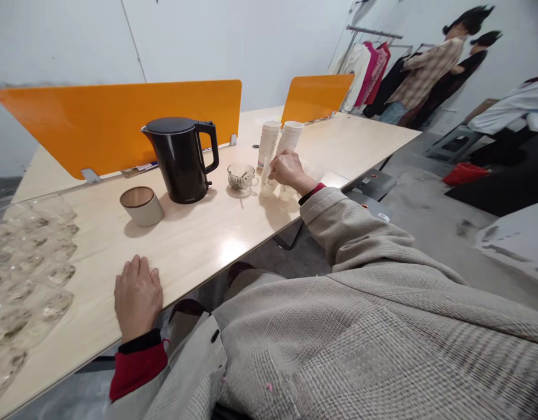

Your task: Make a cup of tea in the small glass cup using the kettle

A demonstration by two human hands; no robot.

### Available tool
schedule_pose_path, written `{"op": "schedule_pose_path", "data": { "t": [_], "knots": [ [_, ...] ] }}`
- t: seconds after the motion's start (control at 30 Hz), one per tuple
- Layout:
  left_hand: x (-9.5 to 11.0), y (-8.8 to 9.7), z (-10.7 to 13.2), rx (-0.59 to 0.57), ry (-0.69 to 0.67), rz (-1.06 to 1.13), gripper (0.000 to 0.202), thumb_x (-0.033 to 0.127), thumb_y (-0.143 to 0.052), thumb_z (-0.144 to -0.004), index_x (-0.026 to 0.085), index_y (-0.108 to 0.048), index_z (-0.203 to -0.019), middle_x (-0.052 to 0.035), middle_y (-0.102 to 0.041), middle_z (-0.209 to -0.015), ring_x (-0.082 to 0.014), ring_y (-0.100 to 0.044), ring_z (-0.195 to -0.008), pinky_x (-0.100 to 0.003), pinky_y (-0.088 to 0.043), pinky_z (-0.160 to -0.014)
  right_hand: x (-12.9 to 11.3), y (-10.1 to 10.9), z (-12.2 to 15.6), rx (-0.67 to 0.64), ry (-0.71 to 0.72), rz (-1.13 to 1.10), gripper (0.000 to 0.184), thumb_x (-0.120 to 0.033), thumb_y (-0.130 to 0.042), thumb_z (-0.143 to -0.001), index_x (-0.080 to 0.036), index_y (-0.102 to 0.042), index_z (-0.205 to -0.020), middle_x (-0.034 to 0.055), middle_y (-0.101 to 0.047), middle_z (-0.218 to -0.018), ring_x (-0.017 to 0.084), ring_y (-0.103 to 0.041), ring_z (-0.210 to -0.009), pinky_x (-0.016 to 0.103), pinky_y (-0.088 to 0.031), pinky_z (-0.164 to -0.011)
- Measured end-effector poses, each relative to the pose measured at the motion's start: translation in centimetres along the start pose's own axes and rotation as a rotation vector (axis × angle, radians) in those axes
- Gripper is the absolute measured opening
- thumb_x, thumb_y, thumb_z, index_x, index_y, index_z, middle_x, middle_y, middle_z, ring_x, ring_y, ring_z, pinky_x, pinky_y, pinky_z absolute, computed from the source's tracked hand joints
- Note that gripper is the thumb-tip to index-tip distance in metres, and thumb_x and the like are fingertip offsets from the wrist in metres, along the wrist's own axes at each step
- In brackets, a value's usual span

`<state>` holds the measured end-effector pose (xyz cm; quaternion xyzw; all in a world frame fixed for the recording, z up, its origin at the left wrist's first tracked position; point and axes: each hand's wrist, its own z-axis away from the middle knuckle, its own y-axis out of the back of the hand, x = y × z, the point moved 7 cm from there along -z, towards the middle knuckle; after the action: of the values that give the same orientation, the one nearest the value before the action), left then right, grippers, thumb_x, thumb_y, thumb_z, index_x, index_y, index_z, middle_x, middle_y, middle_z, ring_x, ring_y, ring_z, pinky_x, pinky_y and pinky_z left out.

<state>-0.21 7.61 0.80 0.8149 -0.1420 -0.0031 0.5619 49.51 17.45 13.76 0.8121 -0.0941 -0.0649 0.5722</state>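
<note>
My left hand [138, 297] lies flat on the pale wooden table near its front edge, holding nothing. At the table's middle, my right hand [289, 169] is closed with its fingertips at the rim of a clear cup [267, 186]. Another clear cup [287, 192] stands beneath that hand, partly hidden. Behind it rise two stacks of paper cups [269, 140]. Left of them is a glass cup [240, 175] with a handle and dark bits inside. A black electric kettle [176, 160] stands farther left, and a pale canister [145, 211] with a wooden top sits before it.
Several clear cups with a little pale liquid [54, 274] stand along the table's left side. Orange dividers [129, 125] line the back. Two people [430, 70] stand by a clothes rack [373, 32] at the far right. A red bag [465, 174] lies on the floor.
</note>
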Motion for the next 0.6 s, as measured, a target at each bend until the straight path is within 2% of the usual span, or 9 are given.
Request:
{"op": "schedule_pose_path", "data": {
  "t": [0.17, 0.3, 0.47, 0.6],
  "knots": [
    [0.1, 0.0, 0.0, -0.013, 0.009, 0.006, 0.058, 0.037, -0.026, -0.111, 0.006, -0.06, -0.146, -0.0279, -0.057, -0.16, -0.0406, -0.049, -0.154, -0.06, -0.04, -0.126, -0.8, 0.1, 1.6, 0.032, 0.105, -0.07, 0.009, -0.02, -0.083, -0.085, -0.013, -0.084, -0.089, 0.0178, -0.082, -0.108, 0.038, -0.064, -0.121, 0.053, -0.048, -0.11],
    [0.2, 0.2, -0.1, -0.016, 0.0, 0.007, 0.059, 0.037, -0.026, -0.111, 0.005, -0.06, -0.146, -0.0279, -0.057, -0.159, -0.0404, -0.05, -0.153, -0.06, -0.04, -0.126, -2.7, 0.2, 3.3, 0.047, 0.158, -0.096, 0.005, -0.022, -0.08, -0.088, -0.02, -0.085, -0.087, 0.012, -0.083, -0.109, 0.037, -0.062, -0.12, 0.054, -0.048, -0.11],
    [0.2, 0.3, -0.3, -0.001, -0.02, 0.004, 0.06, 0.039, -0.025, -0.111, 0.004, -0.062, -0.143, -0.0287, -0.058, -0.157, -0.0419, -0.052, -0.151, -0.061, -0.042, -0.123, -5.6, 0.7, 4.6, 0.037, 0.205, -0.12, 0.008, -0.018, -0.079, -0.089, -0.015, -0.086, -0.091, 0.0164, -0.082, -0.112, 0.037, -0.059, -0.123, 0.051, -0.041, -0.111],
    [0.1, 0.3, -0.2, 0.01, -0.01, 0.013, 0.059, 0.04, -0.026, -0.111, 0.007, -0.061, -0.145, -0.0265, -0.058, -0.159, -0.0403, -0.051, -0.153, -0.06, -0.041, -0.126, -6.1, 1.1, 4.9, 0.031, 0.21, -0.097, 0.009, -0.022, -0.078, -0.091, -0.019, -0.086, -0.088, 0.0139, -0.082, -0.11, 0.037, -0.058, -0.12, 0.051, -0.043, -0.107]
  ]
}}
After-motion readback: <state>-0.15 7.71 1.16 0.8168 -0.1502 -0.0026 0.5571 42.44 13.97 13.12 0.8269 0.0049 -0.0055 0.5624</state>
